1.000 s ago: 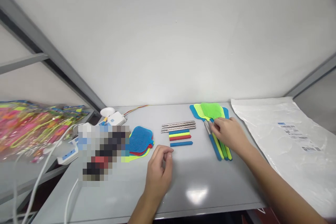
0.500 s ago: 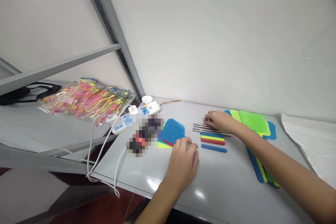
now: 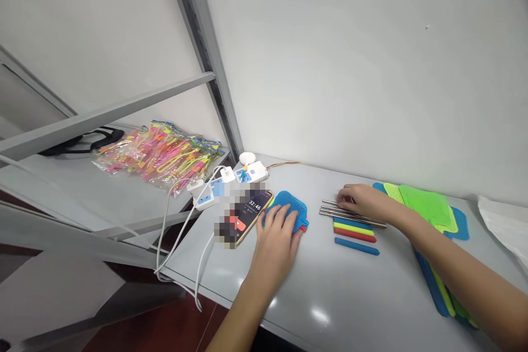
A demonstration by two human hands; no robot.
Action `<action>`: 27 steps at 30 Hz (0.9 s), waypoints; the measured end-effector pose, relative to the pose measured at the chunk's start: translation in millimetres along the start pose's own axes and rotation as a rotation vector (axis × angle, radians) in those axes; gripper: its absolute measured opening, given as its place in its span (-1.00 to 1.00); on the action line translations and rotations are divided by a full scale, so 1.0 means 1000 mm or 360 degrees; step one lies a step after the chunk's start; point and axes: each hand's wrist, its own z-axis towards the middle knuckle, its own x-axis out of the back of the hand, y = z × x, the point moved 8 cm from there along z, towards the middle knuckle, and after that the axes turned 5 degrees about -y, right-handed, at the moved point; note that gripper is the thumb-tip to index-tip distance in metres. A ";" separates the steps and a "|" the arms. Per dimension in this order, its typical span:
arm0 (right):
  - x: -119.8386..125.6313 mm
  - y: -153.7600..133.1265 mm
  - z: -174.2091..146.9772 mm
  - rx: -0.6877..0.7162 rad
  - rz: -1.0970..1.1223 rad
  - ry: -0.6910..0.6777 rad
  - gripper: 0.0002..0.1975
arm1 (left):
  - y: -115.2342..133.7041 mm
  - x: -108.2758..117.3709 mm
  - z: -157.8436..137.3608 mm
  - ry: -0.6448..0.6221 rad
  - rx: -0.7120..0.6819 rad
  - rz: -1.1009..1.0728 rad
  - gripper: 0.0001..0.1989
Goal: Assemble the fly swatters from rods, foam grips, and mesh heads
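Observation:
My left hand [image 3: 274, 245] rests with fingers spread over a small pile of swatter heads, the top one a blue mesh head [image 3: 295, 204]. A bit of red shows beneath the blue, at its neck. Over thin metal rods [image 3: 330, 213], my right hand [image 3: 358, 201] is closed, its fingertips at the rearmost rod; the contact is partly hidden. In front of the rods lie coloured handle tubes: a yellow one [image 3: 350, 227], a red one [image 3: 353, 234] and, set apart, a blue one [image 3: 357, 246]. Another blue tube is partly covered by the rods.
A phone [image 3: 251, 212] lies left of the pile, beside a power strip [image 3: 202, 197] with white cables. Fly swatters [image 3: 429, 203] are stacked under my right forearm. Bagged colourful items [image 3: 165, 154] fill the left shelf. White sheeting [image 3: 501, 225] lies far right.
My left hand has moved left and back, from the pile's near right corner onto the blue mesh head. The pile's edges look more even. My right hand stays at the rods. The view has shifted.

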 end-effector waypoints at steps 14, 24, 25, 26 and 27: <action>0.078 0.021 -0.049 -0.0381 0.0182 0.0566 -0.88 | 0.082 -0.043 0.013 -0.0181 -0.0391 0.0133 -0.90; 0.075 -0.016 -0.150 0.0083 0.1780 0.1381 -0.88 | 0.093 -0.015 -0.015 -0.0087 -0.0551 -0.0760 -0.87; 0.069 -0.022 -0.152 0.0101 0.1879 0.1367 -0.89 | 0.093 -0.014 -0.016 -0.0072 -0.0533 -0.0863 -0.88; 0.064 -0.029 -0.152 0.0119 0.1978 0.1361 -0.92 | 0.095 -0.014 -0.017 -0.0065 -0.0519 -0.0934 -0.88; 0.059 -0.036 -0.152 0.0136 0.2078 0.1373 -0.95 | 0.097 -0.015 -0.018 -0.0069 -0.0508 -0.0975 -0.89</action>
